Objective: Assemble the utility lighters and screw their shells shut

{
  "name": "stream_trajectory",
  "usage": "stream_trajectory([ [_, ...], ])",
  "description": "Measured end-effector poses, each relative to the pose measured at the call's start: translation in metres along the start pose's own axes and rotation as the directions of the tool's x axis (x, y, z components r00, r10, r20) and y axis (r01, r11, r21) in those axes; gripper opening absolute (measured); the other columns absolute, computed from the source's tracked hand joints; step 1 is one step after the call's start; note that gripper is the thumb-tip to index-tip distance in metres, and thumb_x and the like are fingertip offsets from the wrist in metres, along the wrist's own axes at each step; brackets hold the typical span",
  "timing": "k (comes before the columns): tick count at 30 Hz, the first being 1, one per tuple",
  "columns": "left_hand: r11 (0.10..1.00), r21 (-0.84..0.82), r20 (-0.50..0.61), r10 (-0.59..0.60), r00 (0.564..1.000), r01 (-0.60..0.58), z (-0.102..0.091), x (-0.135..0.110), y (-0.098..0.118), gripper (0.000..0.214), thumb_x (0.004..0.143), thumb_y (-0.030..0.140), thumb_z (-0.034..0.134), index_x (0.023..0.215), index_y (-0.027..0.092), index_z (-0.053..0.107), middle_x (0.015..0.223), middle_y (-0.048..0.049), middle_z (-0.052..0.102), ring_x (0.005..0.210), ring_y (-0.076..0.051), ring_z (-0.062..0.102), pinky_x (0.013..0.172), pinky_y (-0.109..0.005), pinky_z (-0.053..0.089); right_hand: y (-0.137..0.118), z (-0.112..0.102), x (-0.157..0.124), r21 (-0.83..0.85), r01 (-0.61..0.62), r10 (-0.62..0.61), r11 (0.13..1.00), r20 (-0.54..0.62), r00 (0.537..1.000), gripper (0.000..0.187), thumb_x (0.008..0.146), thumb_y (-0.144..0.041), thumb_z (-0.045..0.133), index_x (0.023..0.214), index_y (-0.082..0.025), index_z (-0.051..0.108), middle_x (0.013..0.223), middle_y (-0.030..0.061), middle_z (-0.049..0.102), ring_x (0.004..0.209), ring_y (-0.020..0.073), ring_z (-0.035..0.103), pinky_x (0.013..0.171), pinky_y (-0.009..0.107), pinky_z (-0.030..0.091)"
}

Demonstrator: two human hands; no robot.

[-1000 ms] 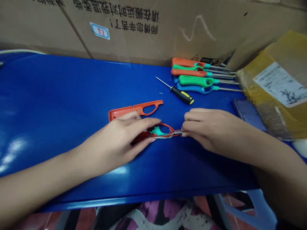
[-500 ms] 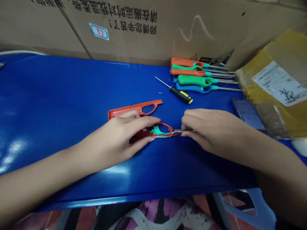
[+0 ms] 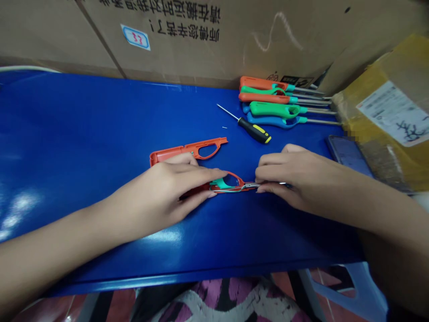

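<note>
My left hand [image 3: 177,188] is closed around the handle end of an opened orange lighter [image 3: 241,182], which lies low over the table. A teal trigger [image 3: 220,183] and a thin pale wire show inside this half. At the lighter's front end, my right hand [image 3: 278,174] pinches a thin metal tube [image 3: 251,184] between thumb and fingertips; its far part is mostly hidden by the hand. Just beyond my left hand lies the other orange casing half [image 3: 170,154], hollow side up, partly covered by my fingers.
A black and yellow screwdriver [image 3: 254,129] lies behind my hands, near a tiny metal pin [image 3: 224,127]. Several assembled lighters [image 3: 275,108] are stacked at the back right. A phone [image 3: 348,154] and a taped box [image 3: 395,112] stand right; a large carton [image 3: 187,58] borders the back.
My right hand has shifted slightly right along the metal tube, and more of the tube shows left of its fingertips. The left hand keeps its hold on the lighter. The view has tilted slightly.
</note>
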State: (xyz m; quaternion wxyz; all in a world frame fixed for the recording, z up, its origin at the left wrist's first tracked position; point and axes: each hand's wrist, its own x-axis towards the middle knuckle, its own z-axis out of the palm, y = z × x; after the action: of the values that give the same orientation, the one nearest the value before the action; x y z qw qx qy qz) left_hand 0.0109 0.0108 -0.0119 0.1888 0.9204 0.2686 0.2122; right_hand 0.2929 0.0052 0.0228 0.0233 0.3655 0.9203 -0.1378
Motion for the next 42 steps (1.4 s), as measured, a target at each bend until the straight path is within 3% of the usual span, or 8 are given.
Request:
stream_trajectory([
  [6,0.989,0.079,-0.006,0.126,0.992,-0.125,0.005,-0.004,-0.004,0.029,0.099,0.019,0.059,0.126,0.015,0.069,0.125,-0.0088,0.073,0.106,-0.021,0.07,0.098,-0.038,0.053,0.004,-0.005,0.0,0.055,-0.014,0.014,0.998,0.008,1.0,0.013,0.098,-0.026,0.057,0.087,-0.024,0.064,0.086,-0.0022,0.066,0.08,0.0162,0.059,0.076,0.033,0.032],
  [11,0.975,0.145,0.004,0.167,0.986,-0.166,0.007,-0.006,-0.005,0.031,0.101,0.019,0.056,0.129,0.013,0.067,0.129,-0.0103,0.071,0.103,-0.024,0.068,0.09,-0.041,0.056,0.01,-0.007,0.003,0.111,-0.044,0.048,0.993,-0.031,0.998,0.015,0.088,-0.036,0.072,0.097,-0.025,0.067,0.091,-0.0025,0.07,0.078,0.0166,0.06,0.074,0.031,0.037],
  [17,0.97,0.166,0.021,0.174,0.984,-0.175,0.009,-0.006,-0.005,0.032,0.102,0.02,0.052,0.131,0.013,0.066,0.131,-0.0111,0.07,0.104,-0.024,0.067,0.095,-0.043,0.054,0.012,-0.008,0.006,0.204,-0.012,0.007,0.979,0.021,1.0,0.005,0.091,-0.022,0.064,0.09,-0.023,0.07,0.089,-0.0013,0.072,0.078,0.0151,0.063,0.072,0.028,0.04],
  [25,0.971,0.189,0.07,0.132,0.989,-0.143,0.009,-0.005,-0.001,0.034,0.103,0.02,0.05,0.132,0.017,0.066,0.134,-0.0116,0.068,0.108,-0.024,0.068,0.1,-0.044,0.054,-0.007,-0.006,0.001,-0.027,-0.041,0.042,0.999,0.034,0.999,0.018,0.095,-0.015,0.052,0.083,-0.021,0.062,0.08,0.0026,0.06,0.074,0.0194,0.056,0.068,0.033,0.035],
  [31,0.948,0.265,0.098,0.155,0.983,-0.176,0.003,-0.004,0.002,0.034,0.101,0.018,0.051,0.132,0.016,0.066,0.13,-0.013,0.069,0.116,-0.025,0.066,0.108,-0.044,0.049,-0.007,-0.001,-0.002,-0.008,-0.014,0.015,1.0,0.023,1.0,0.021,0.087,-0.003,0.051,0.083,-0.023,0.057,0.082,0.0015,0.056,0.075,0.0184,0.051,0.07,0.033,0.034],
  [37,0.902,0.377,0.288,0.1,0.952,-0.209,-0.003,0.01,0.015,0.067,0.09,0.006,0.048,0.155,0.021,0.039,0.128,-0.0171,0.062,0.112,-0.033,0.063,0.091,-0.048,0.055,-0.002,0.001,-0.003,-0.013,-0.003,0.004,1.0,0.037,0.999,0.018,0.087,-0.005,0.054,0.084,-0.023,0.056,0.084,0.0008,0.055,0.076,0.0177,0.05,0.07,0.031,0.032],
  [42,0.854,0.446,0.379,0.091,0.921,-0.268,-0.004,0.022,0.02,0.075,0.087,0.009,0.049,0.158,0.03,0.033,0.128,-0.0152,0.056,0.107,-0.031,0.06,0.089,-0.043,0.055,-0.001,-0.003,-0.001,0.028,-0.024,0.023,0.999,0.013,1.0,0.016,0.093,-0.014,0.054,0.08,-0.022,0.056,0.079,-0.0004,0.055,0.074,0.0165,0.051,0.068,0.03,0.032],
])
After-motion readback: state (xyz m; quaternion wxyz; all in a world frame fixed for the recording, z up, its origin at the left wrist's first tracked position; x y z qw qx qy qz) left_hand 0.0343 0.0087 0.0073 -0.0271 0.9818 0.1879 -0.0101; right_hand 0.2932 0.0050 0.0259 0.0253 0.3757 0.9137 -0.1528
